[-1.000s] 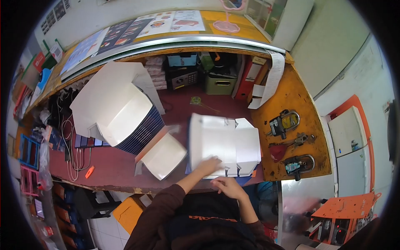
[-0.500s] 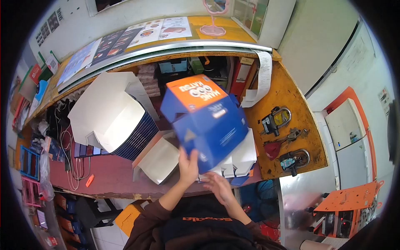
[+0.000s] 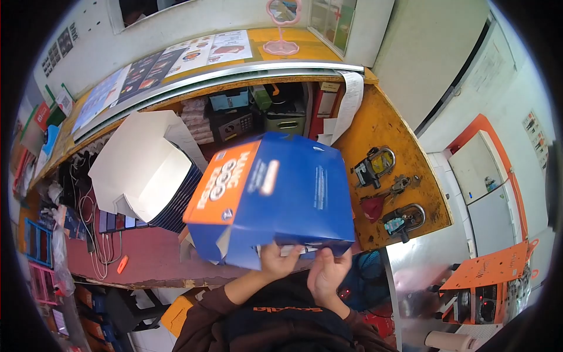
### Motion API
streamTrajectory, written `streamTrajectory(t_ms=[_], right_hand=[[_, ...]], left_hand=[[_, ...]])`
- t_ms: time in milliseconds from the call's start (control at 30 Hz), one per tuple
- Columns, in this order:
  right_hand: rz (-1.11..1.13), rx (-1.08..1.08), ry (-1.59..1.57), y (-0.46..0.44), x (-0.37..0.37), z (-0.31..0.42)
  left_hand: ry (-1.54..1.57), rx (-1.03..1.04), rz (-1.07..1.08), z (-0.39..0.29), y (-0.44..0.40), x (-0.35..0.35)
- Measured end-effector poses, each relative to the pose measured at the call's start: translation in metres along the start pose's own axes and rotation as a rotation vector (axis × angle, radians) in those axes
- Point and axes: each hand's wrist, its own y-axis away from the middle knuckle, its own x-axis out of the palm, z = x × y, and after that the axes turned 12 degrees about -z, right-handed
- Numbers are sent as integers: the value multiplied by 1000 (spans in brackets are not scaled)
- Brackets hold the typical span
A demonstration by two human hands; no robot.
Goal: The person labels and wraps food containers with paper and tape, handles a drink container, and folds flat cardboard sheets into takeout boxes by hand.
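A blue and orange cardboard food box [image 3: 293, 188] is held up in front of me, its printed orange panel facing left and its flaps loose at the lower left. My left hand [image 3: 278, 261] grips the lower edge of the box near the middle. At the lower right corner, my right hand [image 3: 329, 271] pinches the same edge, thumb up. Left of it stands a nested stack of opened boxes [image 3: 143, 170] with white insides and blue outsides. The held box hides most of the counter behind it.
On the wooden ledge at right lie two padlocks [image 3: 375, 167] [image 3: 404, 222] and a bunch of keys [image 3: 400, 185]. A paper receipt strip [image 3: 350, 100] hangs from the shelf. Cables [image 3: 101, 246] and an orange cutter [image 3: 122, 264] lie on the red counter [image 3: 158, 267] at left.
The box has turned so its orange panel faces left, and has come lower and nearer. My right hand has moved from beside it onto its lower right edge.
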Motion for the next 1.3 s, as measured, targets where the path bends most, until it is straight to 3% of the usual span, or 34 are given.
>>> streamTrajectory(t_ms=[33, 67, 133, 200, 267, 367, 400, 467, 533, 600, 633, 667, 700, 733, 767, 800, 833, 933, 1000, 1033, 1067, 1100, 1133, 1200, 1267, 1300], right_hand=[[-23, 294, -178, 3, 5, 5], [-24, 296, -179, 1, 1, 5], [81, 734, -427, -13, -15, 9], [92, 760, -451, -16, -11, 18], [75, 354, -85, -17, 8, 34], [80, 126, 2, -14, -2, 22], [54, -1, 33, -11, -4, 19], [44, -32, 31, -7, -5, 19], [146, -158, -168, 11, 9, 14], [52, 35, -223, 21, 7, -15], [113, 35, -144, 18, 6, -20], [175, 37, -61, 15, 4, -24], [180, 37, -58, 2, -11, -34], [535, -244, 246, -17, -34, -45], [653, -373, 498, -20, -40, -45], [766, -533, 727, -24, -47, -46], [767, -531, 723, -30, -57, -44], [127, 736, -156, -78, -111, -23], [367, 732, -162, -90, -92, 7], [447, 729, -164, -92, -84, 17], [425, 641, 137, -90, -84, 18], [395, 544, 436, -88, -84, 20], [395, 542, 436, -82, -72, 20], [25, 508, 139, -60, -37, 9], [110, 361, 88, -41, -26, 0], [182, 251, 106, -38, -29, -4]], left_hand=[[-2, -2, 2, 1, 1, -2], [-130, -68, 100, 1, 1, -7], [-385, -195, 286, -6, -10, -15], [-492, -84, 301, -26, -31, -23], [1220, -784, -188, -39, -46, -28], [1294, -975, -106, -45, -69, -34], [1292, -971, -108, -42, -64, -34], [161, -571, 24, -26, -38, -31], [231, -564, -89, -19, -17, -12], [613, -483, -309, -20, -9, 6], [633, -625, -273, -19, -9, 4], [638, -624, -275, -19, -13, 1], [737, -859, -263, -23, -25, -1], [830, -1096, -248, -27, -36, -6], [802, -1264, -248, -28, -46, -13], [768, -1289, -227, -23, -51, -24], [703, -1268, -178, -15, -54, -36], [653, -1298, -22, 24, -56, -85], [494, -1248, -44, 15, -64, -88], [413, -1124, 72, 24, -64, -95], [333, -998, 184, 33, -62, -99], [452, -900, 42, 42, -54, -96], [453, -900, 43, 48, -49, -92], [1197, -789, 613, 52, -36, -81], [242, -838, 438, 8, -13, -54], [585, -1059, 324, 11, 0, -47]])
